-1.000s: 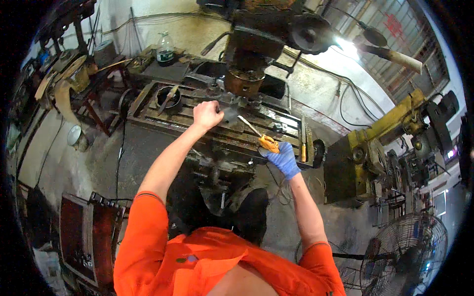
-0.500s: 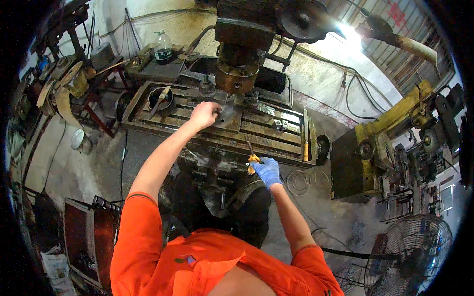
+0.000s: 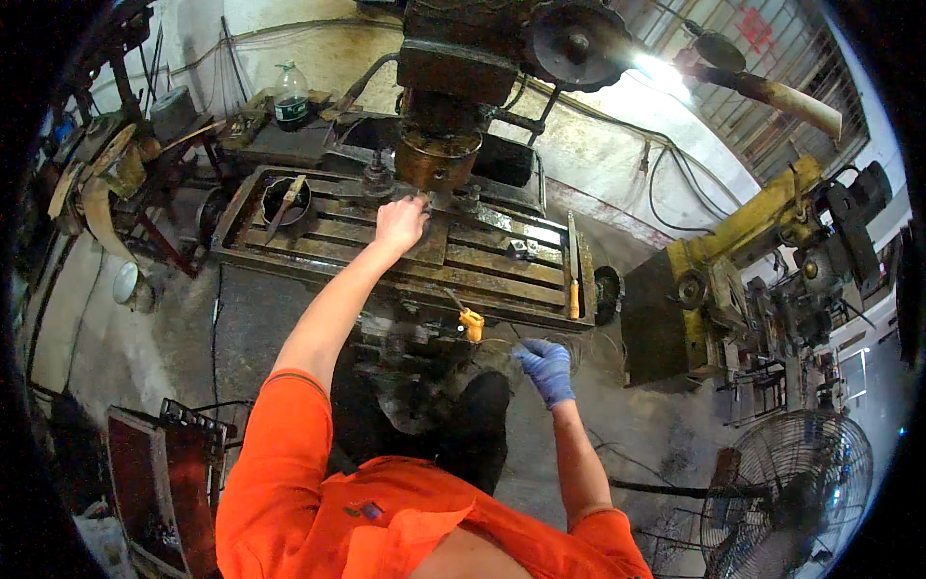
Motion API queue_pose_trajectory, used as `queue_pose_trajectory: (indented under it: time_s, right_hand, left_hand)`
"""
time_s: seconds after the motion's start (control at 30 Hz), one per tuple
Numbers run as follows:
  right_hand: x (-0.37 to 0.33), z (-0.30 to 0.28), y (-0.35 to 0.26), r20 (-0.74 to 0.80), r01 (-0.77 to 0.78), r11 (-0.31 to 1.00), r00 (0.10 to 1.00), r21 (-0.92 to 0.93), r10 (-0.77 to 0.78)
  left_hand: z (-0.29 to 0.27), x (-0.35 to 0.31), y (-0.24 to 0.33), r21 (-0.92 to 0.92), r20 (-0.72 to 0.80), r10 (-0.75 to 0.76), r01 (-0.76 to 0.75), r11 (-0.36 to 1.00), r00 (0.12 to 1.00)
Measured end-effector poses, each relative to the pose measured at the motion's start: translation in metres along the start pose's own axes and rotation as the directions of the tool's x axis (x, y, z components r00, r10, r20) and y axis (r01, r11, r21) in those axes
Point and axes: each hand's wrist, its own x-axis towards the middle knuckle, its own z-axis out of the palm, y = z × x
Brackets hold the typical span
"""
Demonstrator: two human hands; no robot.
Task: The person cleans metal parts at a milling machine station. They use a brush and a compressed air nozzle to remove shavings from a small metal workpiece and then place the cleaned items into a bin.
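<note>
My bare left hand (image 3: 400, 224) reaches over the slotted table (image 3: 386, 274) of a milling machine, just below its round spindle head (image 3: 439, 159). Its fingers are closed around something small that they hide. My right hand (image 3: 547, 371), in a blue glove, is curled shut in front of the table, with nothing visible in it. To its left, and apart from it, a yellow handle-like part (image 3: 470, 324) with a thin dark rod juts out at the table's front edge.
A black bowl (image 3: 295, 214) with a brush across it stands on the table's left end. Right of the middle lies a small metal block (image 3: 522, 250), and a yellow-handled file (image 3: 574, 289) rests along the right edge. A fan (image 3: 786, 492) stands at lower right, a yellow machine (image 3: 675, 289) beyond.
My right hand has let go of the yellow part and drawn back to the right and toward me. My left hand stays near the spindle; the whole view has shifted slightly.
</note>
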Motion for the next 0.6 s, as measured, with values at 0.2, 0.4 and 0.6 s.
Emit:
queue_pose_trajectory:
  time_s: [0.2, 0.4, 0.6]
  right_hand:
    - [-0.004, -0.035, -0.039, -0.124, 0.184, 0.982, 0.976, 0.038, -0.178]
    - [-0.003, -0.068, -0.106, -0.184, 0.264, 0.961, 0.952, 0.085, -0.245]
    - [0.025, -0.173, -0.235, -0.586, 0.659, 0.736, 0.538, -0.156, -0.606]
  left_hand:
    - [0.0, 0.001, -0.011, -0.008, -0.038, 0.072, -0.072, 0.997, 0.997]
    - [-0.009, 0.013, -0.004, 0.086, 0.112, -0.181, 0.172, 0.981, 0.977]
    - [-0.002, 0.02, -0.021, -0.128, 0.094, -0.199, 0.21, 0.969, 0.975]
